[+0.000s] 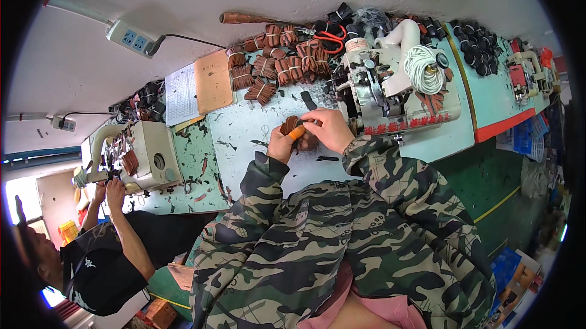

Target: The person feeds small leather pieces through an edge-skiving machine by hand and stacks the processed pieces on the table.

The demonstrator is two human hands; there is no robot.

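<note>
Both hands, left (281, 144) and right (330, 129), gripped a small brown leather piece (291, 125) above the pale green table (244, 127).

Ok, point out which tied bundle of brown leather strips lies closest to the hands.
The fanned brown bundle at the front edge of the pile, nearest the left hand and right hand; the other bundles lie farther back toward the wall.
</note>
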